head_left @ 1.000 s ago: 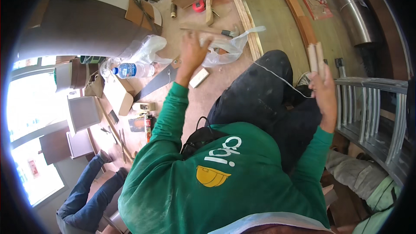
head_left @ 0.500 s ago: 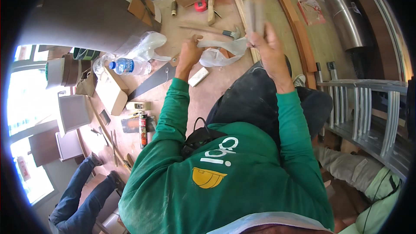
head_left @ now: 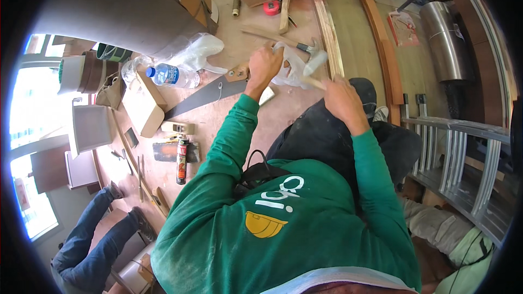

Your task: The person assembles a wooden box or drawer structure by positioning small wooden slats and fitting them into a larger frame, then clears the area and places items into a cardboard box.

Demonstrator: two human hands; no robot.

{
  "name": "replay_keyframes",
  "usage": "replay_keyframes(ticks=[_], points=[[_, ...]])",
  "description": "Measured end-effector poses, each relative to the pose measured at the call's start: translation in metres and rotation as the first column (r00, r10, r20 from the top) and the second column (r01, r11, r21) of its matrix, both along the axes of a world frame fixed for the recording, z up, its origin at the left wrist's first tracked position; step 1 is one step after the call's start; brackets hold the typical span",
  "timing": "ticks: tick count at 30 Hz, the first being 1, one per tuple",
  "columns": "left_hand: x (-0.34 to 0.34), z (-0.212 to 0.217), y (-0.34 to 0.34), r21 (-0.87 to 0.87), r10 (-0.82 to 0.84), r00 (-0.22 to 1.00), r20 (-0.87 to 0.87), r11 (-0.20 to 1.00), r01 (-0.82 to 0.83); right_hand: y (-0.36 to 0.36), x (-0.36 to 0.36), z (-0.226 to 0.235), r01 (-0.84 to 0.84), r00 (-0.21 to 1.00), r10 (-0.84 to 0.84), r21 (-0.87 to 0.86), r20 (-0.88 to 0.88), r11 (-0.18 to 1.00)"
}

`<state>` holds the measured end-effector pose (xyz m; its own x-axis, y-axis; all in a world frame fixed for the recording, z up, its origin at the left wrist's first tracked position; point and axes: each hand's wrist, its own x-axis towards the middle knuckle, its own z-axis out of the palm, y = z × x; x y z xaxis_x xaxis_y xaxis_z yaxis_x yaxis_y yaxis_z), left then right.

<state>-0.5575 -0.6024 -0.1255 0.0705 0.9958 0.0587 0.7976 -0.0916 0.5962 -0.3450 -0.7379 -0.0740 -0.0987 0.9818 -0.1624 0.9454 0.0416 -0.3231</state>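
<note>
My left hand point(head_left: 264, 69) is closed on the edge of a thin, clear plastic bag point(head_left: 290, 71), which hangs crumpled over the floor. My right hand point(head_left: 344, 103) grips a pale, narrow handle point(head_left: 312, 81) pointing at the bag. A whitish piece point(head_left: 315, 63) shows beside it; whether the two are joined I cannot tell. Just beyond lies a claw hammer point(head_left: 267, 35). Under my left wrist are a handsaw point(head_left: 202, 98) and a small white block point(head_left: 266, 96), partly hidden by the wrist.
At left are a water bottle point(head_left: 173, 75), a wooden block point(head_left: 143, 106) and a sealant tube point(head_left: 182, 160). A red tape measure point(head_left: 271, 8) lies ahead. Long timber point(head_left: 381, 49) and a ladder point(head_left: 457, 125) run along the right. Another person's legs point(head_left: 101, 234) extend at lower left.
My right hand has come down and nearer, bringing the held thing from upright beyond the bag to low beside it. My left hand has shifted right with the bag; the whole view has turned slightly.
</note>
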Motion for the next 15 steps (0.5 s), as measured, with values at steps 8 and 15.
replay_keyframes(ticks=[8,15], points=[[0.008,0.029,-0.012,0.4,-0.071,0.997,0.002,0.914,0.064,-0.022,0.008,0.034,0.131,0.989,-0.13,0.008,-0.073,0.991],[-0.002,0.047,-0.058,0.105,-0.483,0.85,-0.212,0.853,0.511,-0.034,0.039,0.024,0.238,0.79,-0.317,-0.215,-0.524,0.947]])
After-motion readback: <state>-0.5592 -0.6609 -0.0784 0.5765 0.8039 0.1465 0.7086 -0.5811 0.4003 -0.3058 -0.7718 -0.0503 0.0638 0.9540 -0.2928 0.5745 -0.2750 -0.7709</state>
